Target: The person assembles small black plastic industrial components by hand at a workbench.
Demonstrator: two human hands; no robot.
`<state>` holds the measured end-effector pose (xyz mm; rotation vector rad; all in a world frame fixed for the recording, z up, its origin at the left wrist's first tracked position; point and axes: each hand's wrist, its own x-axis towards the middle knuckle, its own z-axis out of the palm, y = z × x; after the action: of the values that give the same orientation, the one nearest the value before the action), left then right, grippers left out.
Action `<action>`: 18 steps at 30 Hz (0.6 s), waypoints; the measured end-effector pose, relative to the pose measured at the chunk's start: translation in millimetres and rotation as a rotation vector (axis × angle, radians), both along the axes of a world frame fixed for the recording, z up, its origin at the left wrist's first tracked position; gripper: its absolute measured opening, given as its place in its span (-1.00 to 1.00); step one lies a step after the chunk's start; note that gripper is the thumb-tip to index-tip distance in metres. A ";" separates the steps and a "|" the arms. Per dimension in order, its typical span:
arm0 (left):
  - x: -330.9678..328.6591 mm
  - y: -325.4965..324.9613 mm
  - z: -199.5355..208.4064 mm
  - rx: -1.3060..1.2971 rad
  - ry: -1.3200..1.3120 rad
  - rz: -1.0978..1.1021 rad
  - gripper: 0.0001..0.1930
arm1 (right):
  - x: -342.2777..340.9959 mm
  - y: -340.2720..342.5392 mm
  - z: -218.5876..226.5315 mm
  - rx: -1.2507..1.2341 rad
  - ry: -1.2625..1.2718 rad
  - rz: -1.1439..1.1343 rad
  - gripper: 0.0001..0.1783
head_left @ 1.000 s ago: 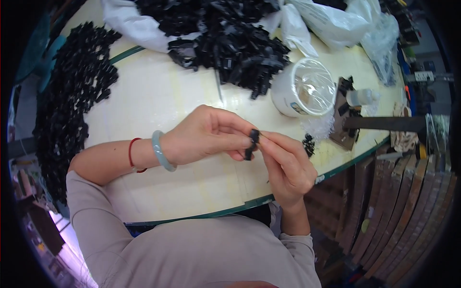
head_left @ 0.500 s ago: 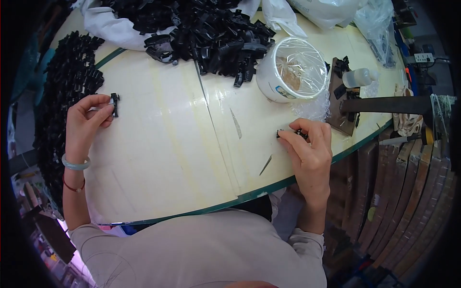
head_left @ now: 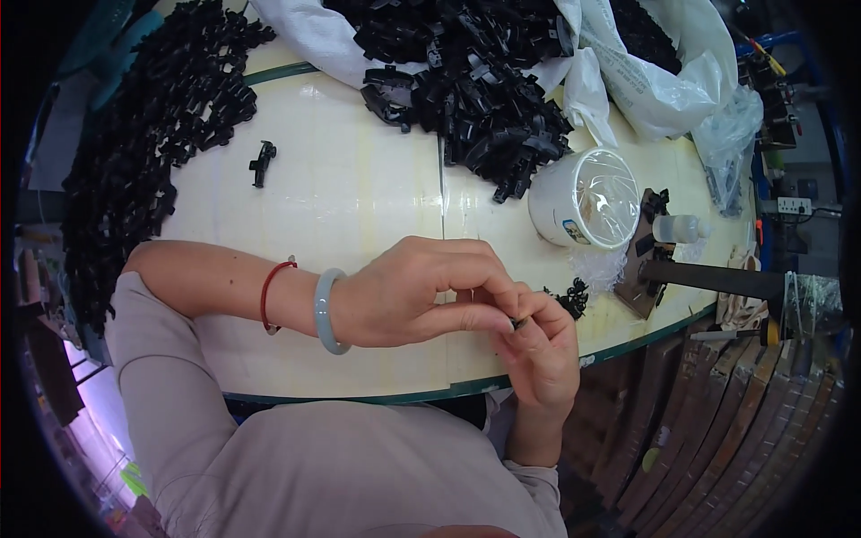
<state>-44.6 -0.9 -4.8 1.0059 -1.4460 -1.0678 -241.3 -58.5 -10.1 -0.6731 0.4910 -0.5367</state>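
My left hand (head_left: 426,291) reaches across the front of the table, thumb and fingers pinched together. It meets my right hand (head_left: 545,359) fingertip to fingertip. Between them sits a small black part (head_left: 517,323), mostly covered by the fingers, so its shape is unclear; both hands appear to grip it. Just behind my right hand is a little cluster of small black pieces (head_left: 571,298). A single black plastic clip-like part (head_left: 263,164) lies alone on the left side of the table (head_left: 350,179).
A large heap of black plastic parts (head_left: 502,117) fills the back; another spreads along the left (head_left: 170,117). At right stand a white bucket (head_left: 560,202) with clear film, a small bottle (head_left: 677,229) and a dark metal bar (head_left: 717,278). White sacks (head_left: 655,99) lie behind.
My left hand has let go of the black part at the left and crossed over to my right hand. The view has shifted, and the small pieces now lie on the table beside my right hand.
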 end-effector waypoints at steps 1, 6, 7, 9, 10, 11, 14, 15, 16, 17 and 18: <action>-0.4 0.1 0.3 0.040 0.041 0.012 -0.85 | 0.8 0.8 -0.7 0.064 -0.028 0.002 -0.87; 4.6 -1.9 -6.7 0.567 0.446 -0.099 -0.85 | 13.3 10.7 0.2 -0.665 0.331 -0.283 -0.82; 6.2 -3.6 -5.9 0.681 0.491 -0.140 -0.83 | 12.1 7.5 0.9 -1.117 0.430 -0.312 -0.78; 8.8 -6.7 -3.4 0.702 0.471 -0.139 -0.82 | 14.2 6.9 4.6 -1.579 0.565 -0.358 -0.71; 9.5 -8.6 -2.3 0.726 0.453 -0.151 -0.81 | 15.4 5.5 4.7 -1.580 0.560 -0.364 -0.71; 10.2 -9.0 -1.8 0.723 0.445 -0.150 -0.81 | 16.3 3.9 4.9 -1.606 0.553 -0.342 -0.71; 11.1 -9.5 -2.1 0.735 0.445 -0.149 -0.75 | 15.7 -0.3 3.8 -1.634 0.537 -0.312 -0.71; 12.0 -10.6 -0.9 0.735 0.402 -0.149 -0.76 | 15.6 -1.6 3.5 -1.632 0.522 -0.290 -0.71; 13.2 -13.0 0.9 0.734 0.360 -0.148 -0.78 | 15.1 -1.8 3.1 -1.641 0.520 -0.307 -0.71; 16.4 -16.9 6.0 0.722 0.348 -0.155 -0.78 | 14.4 -1.0 2.3 -1.591 0.529 -0.325 -0.73; 21.5 -22.3 14.8 0.397 -0.058 -0.089 -0.80 | 13.7 -0.4 1.5 -1.540 0.538 -0.340 -0.74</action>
<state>-23.1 -23.2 10.0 1.2671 -1.3630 -1.4379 -227.6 -58.9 -8.6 -2.2701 0.6489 -1.0478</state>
